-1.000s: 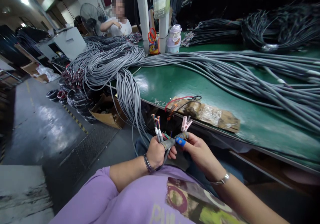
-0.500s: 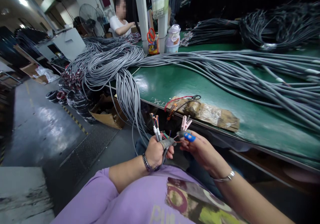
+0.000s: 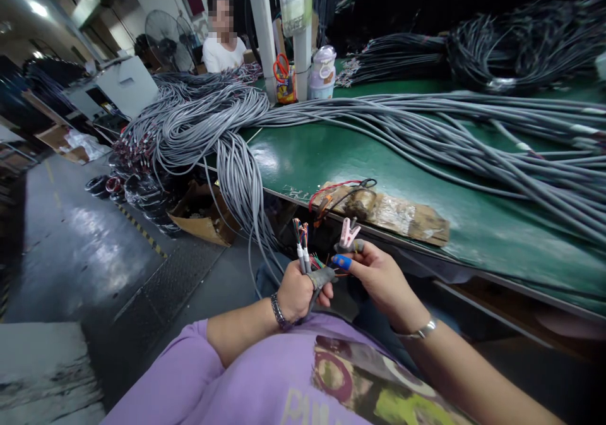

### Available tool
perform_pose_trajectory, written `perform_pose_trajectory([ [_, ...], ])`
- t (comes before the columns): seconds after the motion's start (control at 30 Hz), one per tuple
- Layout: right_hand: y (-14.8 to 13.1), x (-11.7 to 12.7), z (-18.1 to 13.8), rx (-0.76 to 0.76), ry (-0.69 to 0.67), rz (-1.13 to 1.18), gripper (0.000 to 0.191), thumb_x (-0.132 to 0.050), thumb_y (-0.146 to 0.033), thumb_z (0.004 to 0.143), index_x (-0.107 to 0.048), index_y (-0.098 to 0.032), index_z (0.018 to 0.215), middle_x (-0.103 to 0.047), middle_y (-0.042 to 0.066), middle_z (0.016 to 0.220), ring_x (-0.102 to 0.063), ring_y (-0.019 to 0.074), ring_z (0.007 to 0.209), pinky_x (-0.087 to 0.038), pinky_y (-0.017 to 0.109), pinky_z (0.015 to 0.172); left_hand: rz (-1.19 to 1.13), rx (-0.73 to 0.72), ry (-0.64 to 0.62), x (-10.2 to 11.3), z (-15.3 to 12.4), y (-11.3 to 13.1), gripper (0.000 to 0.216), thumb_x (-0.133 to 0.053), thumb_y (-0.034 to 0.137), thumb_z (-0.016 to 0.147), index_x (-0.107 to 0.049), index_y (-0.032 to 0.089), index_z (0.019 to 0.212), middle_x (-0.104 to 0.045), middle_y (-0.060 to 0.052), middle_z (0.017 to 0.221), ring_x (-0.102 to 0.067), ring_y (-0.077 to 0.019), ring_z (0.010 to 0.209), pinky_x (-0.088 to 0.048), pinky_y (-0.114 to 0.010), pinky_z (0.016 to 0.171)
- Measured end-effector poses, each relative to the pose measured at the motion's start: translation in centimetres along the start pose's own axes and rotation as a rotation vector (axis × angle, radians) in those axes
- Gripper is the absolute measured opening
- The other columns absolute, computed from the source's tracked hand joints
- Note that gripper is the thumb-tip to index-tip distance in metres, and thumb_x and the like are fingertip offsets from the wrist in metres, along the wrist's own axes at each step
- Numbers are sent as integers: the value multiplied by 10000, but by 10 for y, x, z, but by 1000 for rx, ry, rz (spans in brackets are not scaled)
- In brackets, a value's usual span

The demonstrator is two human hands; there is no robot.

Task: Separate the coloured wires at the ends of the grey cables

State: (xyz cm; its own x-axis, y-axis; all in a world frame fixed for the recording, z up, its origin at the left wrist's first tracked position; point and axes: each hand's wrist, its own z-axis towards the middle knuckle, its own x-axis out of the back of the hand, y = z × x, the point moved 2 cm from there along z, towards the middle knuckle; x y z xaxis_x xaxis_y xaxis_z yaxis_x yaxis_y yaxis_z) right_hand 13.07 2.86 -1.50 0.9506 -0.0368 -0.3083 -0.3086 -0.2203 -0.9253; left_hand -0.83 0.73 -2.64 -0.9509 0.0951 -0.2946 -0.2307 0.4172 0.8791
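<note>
My left hand (image 3: pixel 299 289) is closed round grey cables (image 3: pixel 303 259) whose stripped ends fan out above the fist in bundles of thin coloured wires (image 3: pixel 301 228). A grey wrap covers its thumb. More thin wires, green, red and orange, stick out beside that thumb. Close on its right, my right hand (image 3: pixel 379 276) has a blue-covered thumb and a grey-covered forefinger drawn together at these thin wires; an orange wire (image 3: pixel 341 275) runs towards it. The exact pinch point is small and partly hidden. A pink clothes peg (image 3: pixel 349 232) stands just beyond the right fingertips.
On the green table (image 3: pixel 303 153), a taped cardboard strip (image 3: pixel 402 215) with red and black leads lies at the front edge. Long grey cables (image 3: pixel 402 122) cross behind it, and a coil (image 3: pixel 241 172) hangs over the edge. A person (image 3: pixel 222 49) sits beyond the post (image 3: pixel 262 33).
The right thumb and forefinger have shifted their hold, with the thumb now lower and pointing left. The left hand with the cables has moved slightly right. The person behind has turned more this way.
</note>
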Motion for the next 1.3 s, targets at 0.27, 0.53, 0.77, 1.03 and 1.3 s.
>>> perform_pose_trajectory([
  [0.27, 6, 22, 11, -92, 119, 301, 253, -838, -286, 578, -656, -221, 742, -633, -27, 669, -549, 102, 564, -495, 224, 539, -47, 73, -72, 0, -2, 9, 421, -786, 476, 549, -584, 110, 594, -549, -11, 424, -455, -98, 288, -313, -197, 293],
  [0.53, -3, 11, 23, -48, -194, 168, 432, -682, -624, 708, -670, -197, 768, -622, 14, 674, -517, 126, 565, -464, 258, 540, -87, 217, -248, -7, 8, 29, 401, -795, 432, 528, -564, 133, 660, -555, 1, 425, -434, -85, 287, -269, -190, 292],
  [0.77, 2, 4, 31, 11, -74, 219, 487, -601, -683, 739, -686, -204, 720, -644, 32, 675, -543, 150, 585, -462, 278, 556, -147, 237, -298, -13, 22, 37, 321, -767, 341, 518, -564, 141, 666, -585, -3, 481, -429, -76, 304, -244, -192, 284],
  [1.03, 8, 1, 41, -117, -111, 540, 331, -733, -527, 719, -697, -198, 750, -682, 7, 663, -586, 136, 535, -505, 267, 547, -139, 247, -267, -14, 30, 27, 291, -741, 303, 551, -589, 132, 730, -578, -3, 488, -442, -82, 316, -248, -189, 288],
  [1.3, 5, 1, 32, -162, -188, 549, 424, -663, -634, 722, -692, -215, 780, -698, 19, 718, -627, 156, 624, -527, 278, 585, -105, 224, -256, -10, 25, 26, 339, -757, 394, 564, -587, 132, 696, -554, 6, 445, -437, -81, 296, -261, -187, 288],
])
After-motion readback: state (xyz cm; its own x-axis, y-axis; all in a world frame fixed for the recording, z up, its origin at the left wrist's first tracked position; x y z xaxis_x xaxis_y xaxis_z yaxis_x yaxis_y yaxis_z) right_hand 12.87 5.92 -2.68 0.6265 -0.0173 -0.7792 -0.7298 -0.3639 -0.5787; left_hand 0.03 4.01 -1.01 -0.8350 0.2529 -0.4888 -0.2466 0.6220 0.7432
